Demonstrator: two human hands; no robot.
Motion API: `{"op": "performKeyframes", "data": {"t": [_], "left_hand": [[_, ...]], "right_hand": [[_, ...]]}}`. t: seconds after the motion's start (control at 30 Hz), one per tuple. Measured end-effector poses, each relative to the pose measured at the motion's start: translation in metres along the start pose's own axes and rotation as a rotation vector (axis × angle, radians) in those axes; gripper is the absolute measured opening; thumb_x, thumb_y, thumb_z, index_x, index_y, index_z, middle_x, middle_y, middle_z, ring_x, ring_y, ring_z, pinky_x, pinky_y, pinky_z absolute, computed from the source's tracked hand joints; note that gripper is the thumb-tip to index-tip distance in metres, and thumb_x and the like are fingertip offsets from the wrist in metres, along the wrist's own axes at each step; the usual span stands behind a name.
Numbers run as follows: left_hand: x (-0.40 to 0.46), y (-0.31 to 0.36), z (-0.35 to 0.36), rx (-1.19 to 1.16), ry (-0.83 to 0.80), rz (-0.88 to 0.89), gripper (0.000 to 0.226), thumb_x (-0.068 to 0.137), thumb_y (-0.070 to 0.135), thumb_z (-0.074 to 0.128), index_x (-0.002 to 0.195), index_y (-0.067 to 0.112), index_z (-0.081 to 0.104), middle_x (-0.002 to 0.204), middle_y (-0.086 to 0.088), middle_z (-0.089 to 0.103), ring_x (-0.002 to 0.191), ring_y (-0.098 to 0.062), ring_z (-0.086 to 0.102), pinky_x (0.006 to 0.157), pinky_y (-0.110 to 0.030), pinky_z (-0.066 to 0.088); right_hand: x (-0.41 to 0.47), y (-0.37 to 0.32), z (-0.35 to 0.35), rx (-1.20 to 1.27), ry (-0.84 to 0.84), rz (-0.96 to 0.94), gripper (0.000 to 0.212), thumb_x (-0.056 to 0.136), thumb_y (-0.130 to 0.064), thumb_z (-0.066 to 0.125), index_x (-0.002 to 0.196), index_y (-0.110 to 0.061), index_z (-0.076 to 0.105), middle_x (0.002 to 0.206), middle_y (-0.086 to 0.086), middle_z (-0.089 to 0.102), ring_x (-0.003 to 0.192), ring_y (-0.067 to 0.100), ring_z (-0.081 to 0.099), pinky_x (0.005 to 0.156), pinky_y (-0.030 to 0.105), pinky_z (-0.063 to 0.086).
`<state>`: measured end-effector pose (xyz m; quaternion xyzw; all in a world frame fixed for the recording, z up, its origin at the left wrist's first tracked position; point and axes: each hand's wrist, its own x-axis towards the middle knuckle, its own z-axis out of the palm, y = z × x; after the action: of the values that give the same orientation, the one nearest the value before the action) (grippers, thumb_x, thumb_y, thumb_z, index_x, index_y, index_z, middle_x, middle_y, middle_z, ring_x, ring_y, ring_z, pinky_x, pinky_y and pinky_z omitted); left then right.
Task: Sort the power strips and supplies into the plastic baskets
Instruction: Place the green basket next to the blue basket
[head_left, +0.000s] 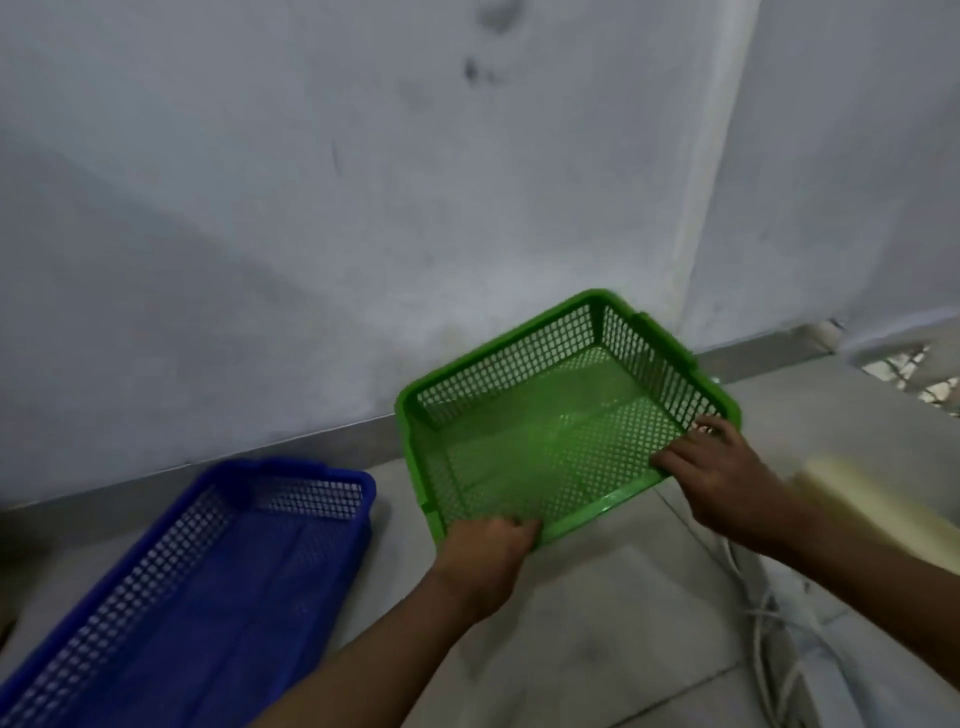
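A green perforated plastic basket (498, 364) sits empty on the grey tiled floor close to the wall. My left hand (485, 558) grips its near rim at the front left corner. At the front right corner my right hand (722, 470) holds the rim, fingers curled over the edge. A blue perforated basket (291, 480), long and also empty, lies to the left on the floor. White cables (763, 618) trail along the floor at the lower right, under my right forearm.
A grey wall (363, 208) with a metal skirting strip stands just behind both baskets. A pale cream, blurred object (883, 512) lies at the right edge. A grille-like opening (919, 376) shows at the far right.
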<state>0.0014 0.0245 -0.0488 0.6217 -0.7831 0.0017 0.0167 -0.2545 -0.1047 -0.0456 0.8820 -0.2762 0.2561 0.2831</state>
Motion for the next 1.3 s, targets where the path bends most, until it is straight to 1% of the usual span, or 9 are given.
{"op": "performKeyframes", "data": {"t": [0.1, 0.3, 0.47, 0.53, 0.6, 0.67, 0.87, 1.13, 1.3], "left_hand": [[-0.02, -0.007, 0.008, -0.008, -0.184, -0.087, 0.032, 0.089, 0.004, 0.043, 0.12, 0.01, 0.047, 0.113, -0.022, 0.062, 0.103, -0.04, 0.061, 0.083, -0.044, 0.05], [-0.029, -0.03, 0.011, -0.021, -0.198, -0.161, 0.033, 0.09, 0.005, 0.047, 0.122, 0.011, 0.05, 0.116, -0.018, 0.062, 0.107, -0.035, 0.06, 0.088, -0.043, 0.049], [-0.028, -0.045, 0.023, -0.052, -0.221, -0.312, 0.028, 0.093, 0.005, 0.043, 0.117, 0.012, 0.055, 0.119, -0.014, 0.062, 0.11, -0.029, 0.06, 0.092, -0.04, 0.049], [-0.027, -0.049, 0.03, -0.089, -0.259, -0.384, 0.027, 0.093, 0.006, 0.042, 0.115, 0.01, 0.055, 0.121, -0.013, 0.061, 0.112, -0.029, 0.06, 0.094, -0.039, 0.05], [-0.024, -0.048, 0.03, -0.093, -0.301, -0.412, 0.025, 0.09, 0.01, 0.047, 0.113, 0.01, 0.056, 0.121, -0.013, 0.06, 0.111, -0.029, 0.06, 0.093, -0.039, 0.051], [-0.018, -0.043, 0.029, -0.051, -0.363, -0.409, 0.027, 0.089, 0.015, 0.051, 0.115, 0.011, 0.057, 0.124, -0.012, 0.059, 0.114, -0.028, 0.059, 0.094, -0.039, 0.05], [0.014, -0.014, 0.012, 0.013, -0.566, -0.344, 0.046, 0.085, 0.038, 0.057, 0.126, 0.017, 0.054, 0.133, -0.007, 0.056, 0.122, -0.024, 0.054, 0.1, -0.035, 0.045], [0.08, 0.107, -0.017, -0.14, -0.201, -0.043, 0.045, 0.09, 0.05, 0.046, 0.122, 0.018, 0.046, 0.125, -0.007, 0.054, 0.111, -0.021, 0.055, 0.092, -0.031, 0.048], [0.104, 0.223, -0.027, -0.241, -0.127, 0.139, 0.047, 0.087, 0.051, 0.05, 0.125, 0.023, 0.045, 0.126, -0.002, 0.052, 0.115, -0.021, 0.052, 0.089, -0.032, 0.046]], "right_hand": [[0.013, -0.029, 0.005, -0.008, -0.104, -0.024, 0.034, 0.06, -0.002, 0.041, 0.081, -0.013, 0.066, 0.073, 0.005, 0.064, 0.07, 0.026, 0.063, 0.089, 0.045, 0.034], [0.008, -0.06, 0.013, -0.048, -0.329, 0.068, 0.038, 0.05, -0.003, 0.067, 0.083, -0.02, 0.066, 0.076, 0.001, 0.067, 0.075, 0.027, 0.064, 0.081, 0.043, 0.039], [0.021, -0.084, 0.018, -0.031, -0.504, 0.316, 0.031, 0.047, -0.014, 0.086, 0.071, -0.016, 0.068, 0.086, 0.012, 0.066, 0.08, 0.033, 0.062, 0.063, 0.043, 0.05], [0.03, -0.09, 0.02, -0.021, -0.625, 0.399, 0.028, 0.059, -0.023, 0.083, 0.082, -0.015, 0.069, 0.1, 0.015, 0.06, 0.09, 0.034, 0.058, 0.067, 0.043, 0.051], [0.03, -0.096, 0.026, 0.034, -0.746, 0.453, 0.025, 0.083, -0.024, 0.065, 0.105, -0.014, 0.064, 0.118, 0.013, 0.053, 0.109, 0.031, 0.052, 0.083, 0.041, 0.049], [0.024, -0.099, 0.028, 0.078, -0.81, 0.448, 0.025, 0.09, -0.022, 0.054, 0.112, -0.012, 0.06, 0.121, 0.012, 0.053, 0.115, 0.03, 0.05, 0.088, 0.039, 0.047], [0.007, -0.084, 0.003, 0.203, -0.793, 0.473, 0.037, 0.089, -0.024, 0.05, 0.124, -0.013, 0.051, 0.123, 0.016, 0.053, 0.116, 0.033, 0.05, 0.095, 0.044, 0.04], [-0.08, -0.024, -0.075, 0.191, -0.531, 0.779, 0.036, 0.088, -0.031, 0.049, 0.118, -0.014, 0.057, 0.118, 0.013, 0.059, 0.109, 0.033, 0.055, 0.089, 0.041, 0.041], [-0.166, 0.041, -0.124, 0.063, -0.387, 1.123, 0.03, 0.085, -0.031, 0.053, 0.111, -0.018, 0.061, 0.111, 0.008, 0.062, 0.105, 0.03, 0.057, 0.085, 0.038, 0.043]]}}
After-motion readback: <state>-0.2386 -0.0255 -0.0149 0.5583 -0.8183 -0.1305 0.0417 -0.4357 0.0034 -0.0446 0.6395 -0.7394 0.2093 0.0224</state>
